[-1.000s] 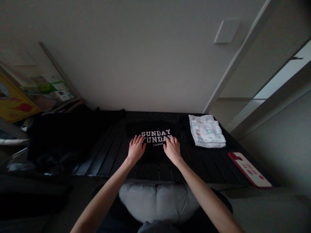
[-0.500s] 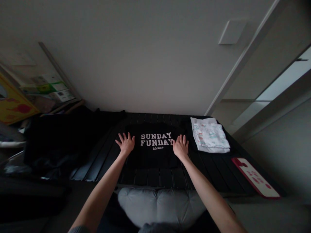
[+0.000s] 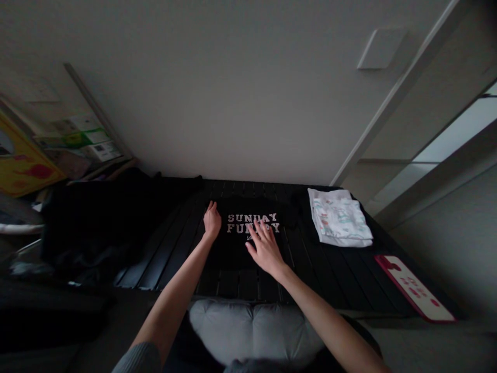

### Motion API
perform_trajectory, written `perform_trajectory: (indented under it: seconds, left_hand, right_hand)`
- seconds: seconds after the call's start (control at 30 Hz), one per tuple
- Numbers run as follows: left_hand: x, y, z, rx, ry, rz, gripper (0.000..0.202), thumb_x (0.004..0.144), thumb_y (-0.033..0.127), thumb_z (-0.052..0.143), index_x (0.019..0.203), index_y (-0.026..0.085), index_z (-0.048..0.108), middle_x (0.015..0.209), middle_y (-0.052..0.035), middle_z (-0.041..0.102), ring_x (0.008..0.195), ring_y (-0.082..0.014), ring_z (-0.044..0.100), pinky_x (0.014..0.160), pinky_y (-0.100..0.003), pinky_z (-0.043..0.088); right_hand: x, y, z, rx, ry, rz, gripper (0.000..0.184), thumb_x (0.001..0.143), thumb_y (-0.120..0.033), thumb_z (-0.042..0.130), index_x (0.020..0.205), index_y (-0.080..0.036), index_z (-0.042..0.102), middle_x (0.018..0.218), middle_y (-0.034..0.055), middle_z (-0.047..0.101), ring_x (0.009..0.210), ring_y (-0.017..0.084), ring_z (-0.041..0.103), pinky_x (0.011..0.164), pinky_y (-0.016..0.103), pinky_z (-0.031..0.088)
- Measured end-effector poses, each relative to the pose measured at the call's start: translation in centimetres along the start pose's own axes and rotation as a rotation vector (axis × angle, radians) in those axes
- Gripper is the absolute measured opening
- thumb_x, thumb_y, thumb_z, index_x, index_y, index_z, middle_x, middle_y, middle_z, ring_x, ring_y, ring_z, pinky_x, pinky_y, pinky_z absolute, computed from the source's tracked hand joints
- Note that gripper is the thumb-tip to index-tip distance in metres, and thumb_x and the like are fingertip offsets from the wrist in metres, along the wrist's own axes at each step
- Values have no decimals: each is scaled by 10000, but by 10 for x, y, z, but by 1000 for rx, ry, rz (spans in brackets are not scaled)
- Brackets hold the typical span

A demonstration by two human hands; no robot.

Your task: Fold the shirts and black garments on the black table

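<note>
A black T-shirt (image 3: 233, 246) lies flat on a dark slatted table (image 3: 171, 254), with white "SUNDAY FUNDAY" lettering (image 3: 253, 223) across it. My left hand (image 3: 212, 220) rests at the shirt's left edge, fingers close together, gripping nothing. My right hand (image 3: 265, 247) lies spread over the lower middle of the shirt, and its fingers cover part of the second word. It holds nothing either. The shirt's lower part is dim, so its outline is hard to see.
A folded white printed cloth (image 3: 340, 217) lies on the table's right side, and a red-and-white board (image 3: 414, 288) sits beyond the front right corner. A dark heap of fabric (image 3: 91, 223) lies at left. A grey cushion (image 3: 252, 331) is below the table's near edge.
My right hand has slid inward and nearer me, onto the lettering. My left hand has moved slightly right to the shirt's edge, its fingers drawn together. The shirt looks unmoved.
</note>
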State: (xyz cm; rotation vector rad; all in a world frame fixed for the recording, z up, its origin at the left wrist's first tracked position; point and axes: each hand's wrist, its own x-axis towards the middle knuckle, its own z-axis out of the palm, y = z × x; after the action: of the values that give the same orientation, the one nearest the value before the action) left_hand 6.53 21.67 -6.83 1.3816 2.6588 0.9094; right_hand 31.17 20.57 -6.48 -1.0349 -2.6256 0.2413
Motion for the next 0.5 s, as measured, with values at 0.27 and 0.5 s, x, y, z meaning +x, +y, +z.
perform_trajectory:
  seconds: [0.27,0.5]
  left_hand:
    - [9,34,-5,-264,65,-79,540,870,60,317,1360,137,531,1502,-107,411,1313,-251,488,1100,-388,429]
    - [16,74,19,-401,-11,296,590,817,10,314,1356,110,533,1504,-86,417,1356,-182,435,1157,-319,349]
  right_hand:
    - [-27,-30,18,124,-211,-110,674,933,-548,434,1513,-233,297,1593,104,194,1476,275,158,1180,537,128]
    - [-29,-30,11,135,-222,-108,668,951,-564,368,1504,-193,322,1601,112,163,1486,265,107,1194,509,71]
